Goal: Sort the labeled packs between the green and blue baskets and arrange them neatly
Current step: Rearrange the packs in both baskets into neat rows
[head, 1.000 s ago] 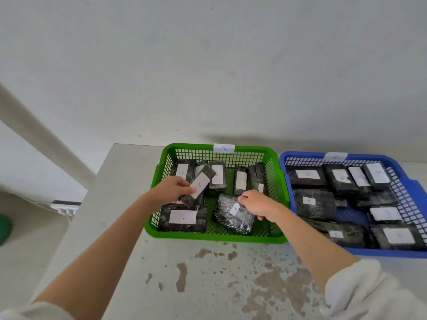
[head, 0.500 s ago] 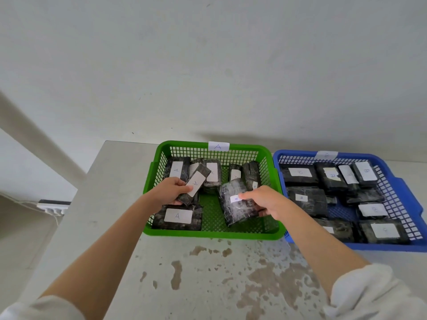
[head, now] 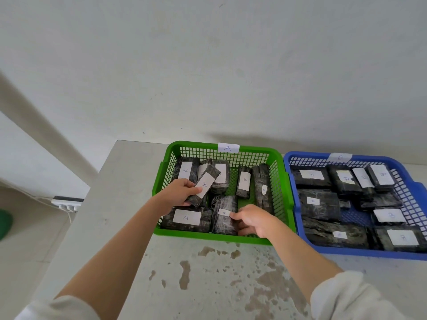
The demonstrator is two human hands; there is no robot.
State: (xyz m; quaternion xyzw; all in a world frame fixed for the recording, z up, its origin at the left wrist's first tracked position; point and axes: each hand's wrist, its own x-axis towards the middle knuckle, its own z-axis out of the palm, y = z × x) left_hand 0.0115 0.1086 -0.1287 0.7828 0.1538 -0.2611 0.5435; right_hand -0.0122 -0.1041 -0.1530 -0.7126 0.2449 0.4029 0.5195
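Head view: my left hand [head: 179, 192] grips an A pack [head: 203, 185] clear while my right hand [head: 253, 219], fingers closed on another pack [head: 224, 215], squares it in the green basket [head: 221, 236].

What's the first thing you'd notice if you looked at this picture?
Two bright baskets side by side on the table: a green basket tagged A, and a blue basket to its right, both full of dark packs with white labels. Over the green one, the left hand holds up a small pack marked A, while the right hand touches a pack lying at the front.
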